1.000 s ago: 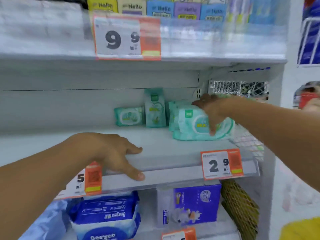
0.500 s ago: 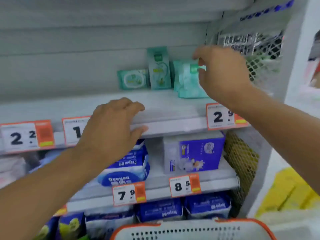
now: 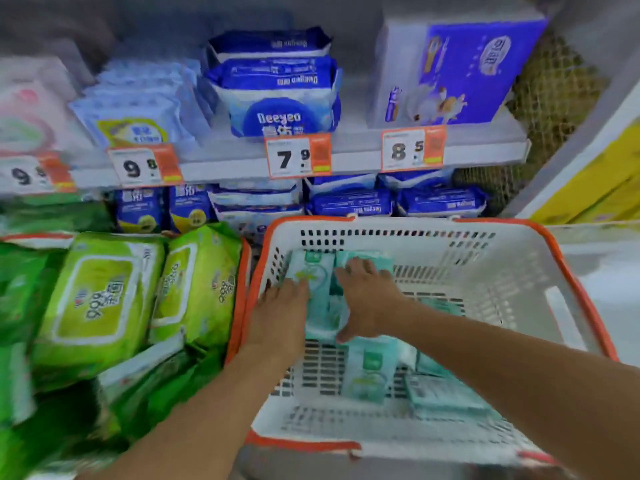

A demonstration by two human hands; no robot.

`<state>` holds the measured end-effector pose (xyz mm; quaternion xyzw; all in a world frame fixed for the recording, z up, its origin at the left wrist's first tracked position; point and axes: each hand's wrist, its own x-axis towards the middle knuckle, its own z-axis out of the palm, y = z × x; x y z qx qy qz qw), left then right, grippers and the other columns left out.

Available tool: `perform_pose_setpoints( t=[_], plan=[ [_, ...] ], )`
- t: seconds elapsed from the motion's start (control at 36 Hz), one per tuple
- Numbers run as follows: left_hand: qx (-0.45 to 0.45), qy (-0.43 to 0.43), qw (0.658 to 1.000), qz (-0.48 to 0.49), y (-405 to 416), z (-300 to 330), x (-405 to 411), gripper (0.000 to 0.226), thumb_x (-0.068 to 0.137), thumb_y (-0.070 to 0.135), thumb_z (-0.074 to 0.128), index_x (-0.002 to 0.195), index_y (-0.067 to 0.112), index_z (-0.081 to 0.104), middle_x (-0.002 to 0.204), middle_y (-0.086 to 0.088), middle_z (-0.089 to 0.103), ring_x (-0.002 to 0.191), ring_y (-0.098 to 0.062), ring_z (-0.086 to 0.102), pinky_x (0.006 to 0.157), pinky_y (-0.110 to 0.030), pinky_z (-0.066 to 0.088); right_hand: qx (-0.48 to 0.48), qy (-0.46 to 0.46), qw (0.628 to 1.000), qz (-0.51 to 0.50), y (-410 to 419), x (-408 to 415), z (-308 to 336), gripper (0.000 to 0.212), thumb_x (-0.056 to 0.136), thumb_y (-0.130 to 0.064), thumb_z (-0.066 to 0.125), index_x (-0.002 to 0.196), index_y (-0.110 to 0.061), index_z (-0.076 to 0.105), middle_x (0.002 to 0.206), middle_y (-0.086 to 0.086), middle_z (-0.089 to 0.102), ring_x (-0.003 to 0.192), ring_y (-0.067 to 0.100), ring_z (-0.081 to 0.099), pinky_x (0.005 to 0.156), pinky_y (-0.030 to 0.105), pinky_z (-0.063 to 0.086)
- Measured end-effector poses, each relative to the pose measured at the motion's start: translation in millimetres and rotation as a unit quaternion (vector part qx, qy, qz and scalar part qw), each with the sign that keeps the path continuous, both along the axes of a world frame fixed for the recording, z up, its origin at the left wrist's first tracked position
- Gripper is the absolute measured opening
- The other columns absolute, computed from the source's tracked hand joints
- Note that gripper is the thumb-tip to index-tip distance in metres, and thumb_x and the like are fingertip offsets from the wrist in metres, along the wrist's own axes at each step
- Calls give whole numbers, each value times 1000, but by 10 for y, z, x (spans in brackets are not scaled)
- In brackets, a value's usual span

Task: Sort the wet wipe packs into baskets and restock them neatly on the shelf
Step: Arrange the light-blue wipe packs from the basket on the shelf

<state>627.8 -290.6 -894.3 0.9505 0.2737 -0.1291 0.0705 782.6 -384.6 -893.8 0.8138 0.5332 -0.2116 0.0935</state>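
Note:
A white basket with an orange rim (image 3: 433, 225) stands below the shelves and holds several teal wet wipe packs. One stack of teal packs (image 3: 317, 277) lies at its far left. My left hand (image 3: 280, 317) rests against that stack's left side with its fingers straight. My right hand (image 3: 369, 301) lies flat on top of the stack, fingers spread and thumb at the near edge. More teal packs (image 3: 370, 372) lie nearer me on the basket floor, partly under my right forearm.
A second basket on the left holds large green wipe packs (image 3: 100, 303). Behind the baskets, shelves carry blue Deeyeo packs (image 3: 277, 102), a purple box (image 3: 460, 71) and orange price tags (image 3: 298, 155). Mesh closes the shelf's right end; yellow goods (image 3: 595, 181) lie beyond.
My view has dropped from the upper shelf to the baskets. Both hands left that shelf and came down into the white basket onto the teal packs.

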Motion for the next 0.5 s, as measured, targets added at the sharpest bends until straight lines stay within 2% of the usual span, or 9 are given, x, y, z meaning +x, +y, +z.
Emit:
perform_pose_setpoints(
  t=[0.06, 0.08, 0.14, 0.19, 0.22, 0.28, 0.36, 0.42, 0.5],
  plan=[
    [-31, 14, 998, 46, -28, -8, 95, 88, 83, 22, 72, 152, 16, 19, 149, -14, 32, 128, -35, 46, 98, -42, 47, -4, 12, 998, -55, 40, -40, -143, 139, 53, -68, 85, 157, -27, 3, 165, 2, -14, 152, 38, -8, 111, 74, 20],
    [-72, 16, 995, 72, -15, -41, 133, 95, 82, 33, 75, 154, 17, 14, 153, -15, 25, 132, -35, 42, 101, -43, 46, 7, 42, 994, -97, 47, -29, -205, 144, 51, -66, 88, 157, -31, -4, 163, -3, -23, 152, 36, -16, 111, 75, 20],
    [-192, -1, 970, 151, 0, -14, 201, 109, 72, 63, 73, 155, 20, 16, 157, -9, 22, 138, -31, 37, 107, -41, 43, 56, 112, 976, -179, 12, 11, -289, 151, 48, -58, 93, 156, -34, -9, 163, -7, -24, 152, 32, -14, 112, 67, 31],
    [-278, -57, 921, 265, 74, -14, 288, 105, 73, 74, 64, 151, 16, 26, 154, -6, 34, 136, -28, 43, 104, -35, 43, 138, 154, 949, -239, -61, 80, -328, 150, 48, -50, 97, 157, -33, -4, 163, -6, -14, 153, 30, -1, 114, 56, 35],
    [-298, -96, 893, 322, 112, -9, 331, 97, 76, 70, 65, 146, 11, 33, 147, -3, 44, 130, -29, 50, 99, -32, 46, 176, 170, 932, -268, -101, 124, -334, 148, 47, -46, 98, 158, -30, 2, 163, -5, -8, 152, 29, 6, 116, 51, 35],
    [-288, -171, 859, 387, 182, 1, 402, 72, 77, 50, 78, 125, 7, 48, 128, -8, 60, 110, -31, 62, 90, -41, 55, 238, 185, 895, -329, -163, 220, -329, 139, 46, -40, 100, 156, -23, 16, 159, 1, 7, 146, 28, 22, 116, 41, 35],
    [-268, -162, 861, 400, 153, 18, 451, 67, 67, 29, 91, 116, 9, 50, 118, -9, 64, 106, -31, 64, 87, -46, 57, 280, 212, 836, -423, -204, 317, -308, 120, 47, -32, 101, 146, -20, 35, 146, 6, 26, 125, 18, 39, 109, 28, 35],
    [-291, -154, 850, 411, 110, 24, 489, 69, 67, 24, 91, 122, 11, 51, 122, -8, 64, 108, -30, 64, 87, -43, 57, 271, 243, 796, -485, -202, 363, -301, 105, 43, -31, 102, 132, -16, 49, 134, 5, 46, 112, 18, 52, 106, 32, 45],
    [-352, -142, 833, 403, 80, 43, 519, 41, 79, 14, 82, 109, 17, 55, 113, -4, 65, 95, -24, 64, 75, -33, 53, 243, 318, 736, -546, -198, 463, -193, 65, 46, -23, 101, 100, -8, 68, 97, 7, 74, 81, 22, 73, 73, 37, 62]
  ],
)
